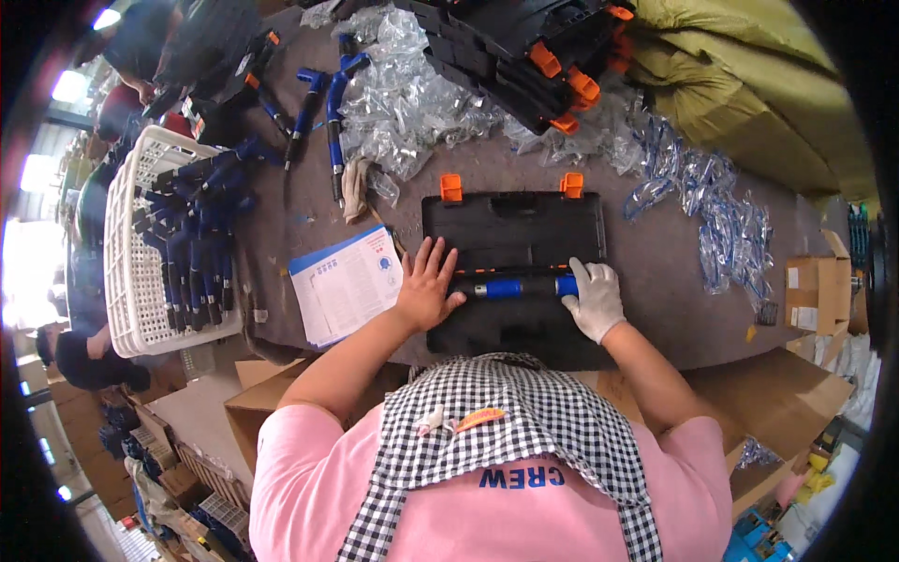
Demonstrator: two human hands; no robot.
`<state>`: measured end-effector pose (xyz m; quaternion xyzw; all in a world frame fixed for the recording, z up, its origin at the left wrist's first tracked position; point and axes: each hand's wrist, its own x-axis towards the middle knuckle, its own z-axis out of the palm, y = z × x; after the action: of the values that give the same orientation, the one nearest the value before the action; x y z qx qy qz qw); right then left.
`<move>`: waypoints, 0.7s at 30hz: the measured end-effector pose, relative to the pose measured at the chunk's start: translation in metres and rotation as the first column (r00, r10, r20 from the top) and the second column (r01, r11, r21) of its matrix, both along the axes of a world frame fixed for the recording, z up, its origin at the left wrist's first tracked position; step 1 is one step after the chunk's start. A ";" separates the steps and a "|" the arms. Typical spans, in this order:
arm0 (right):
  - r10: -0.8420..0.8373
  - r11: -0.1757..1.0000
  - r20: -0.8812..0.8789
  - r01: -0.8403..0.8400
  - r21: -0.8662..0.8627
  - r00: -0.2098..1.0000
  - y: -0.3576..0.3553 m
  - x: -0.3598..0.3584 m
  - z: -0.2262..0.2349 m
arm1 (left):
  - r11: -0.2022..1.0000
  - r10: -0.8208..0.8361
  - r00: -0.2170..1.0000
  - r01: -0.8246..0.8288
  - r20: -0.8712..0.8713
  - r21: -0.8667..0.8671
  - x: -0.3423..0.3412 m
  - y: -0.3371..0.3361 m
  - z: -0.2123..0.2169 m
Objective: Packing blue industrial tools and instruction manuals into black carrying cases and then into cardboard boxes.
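A black plastic case (510,229) lies opened out in front of me, its two orange latches on the far edge. Across it rests a bar-shaped tool (504,288) with blue sleeves and a silver part at its left end. My left hand (427,288), bare, is spread flat over the case's left edge, fingers apart. On the right, my right hand (596,300) in a white glove is closed around the tool's blue right end; the glove hides that end. Beside my left hand lies a stack of printed sheets (348,290).
A white plastic basket (126,244) full of blue-and-black tools stands at left. More blue tools (304,112) and clear plastic bags (403,94) lie at the back. Stacked black cases (506,66), blue-and-clear packets (716,215) and a cardboard box (817,292) are to the right.
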<state>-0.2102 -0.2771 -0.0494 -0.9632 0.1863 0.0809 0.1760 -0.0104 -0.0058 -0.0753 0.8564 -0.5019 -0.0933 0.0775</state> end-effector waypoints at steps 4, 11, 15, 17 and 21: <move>0.052 0.988 -0.102 -0.065 -0.137 0.993 0.002 -0.002 0.016 | 0.864 0.140 0.942 -0.267 -0.305 -0.428 0.061 -0.017 -0.017; 0.090 0.995 -0.033 -0.088 0.055 0.995 -0.012 0.006 0.005 | 0.680 0.718 0.673 -0.733 -0.177 -0.031 0.239 -0.096 -0.068; -0.381 0.925 0.438 0.334 0.184 0.814 -0.083 0.012 -0.011 | 0.617 0.768 0.619 -0.784 -0.164 -0.070 0.237 -0.078 -0.066; -0.785 0.617 0.282 0.658 0.431 0.552 -0.141 0.022 -0.031 | 0.614 0.746 0.645 -0.763 -0.166 -0.203 0.231 -0.052 -0.055; -0.891 0.337 -0.184 0.877 0.343 0.415 -0.212 0.060 -0.071 | 0.460 0.552 0.751 -0.636 -0.362 -0.620 0.184 -0.014 -0.044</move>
<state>-0.1503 -0.4890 -0.1200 -0.6533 0.6540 -0.0095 0.3814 0.1732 -0.0201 -0.1192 0.8700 -0.1612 0.0943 0.4563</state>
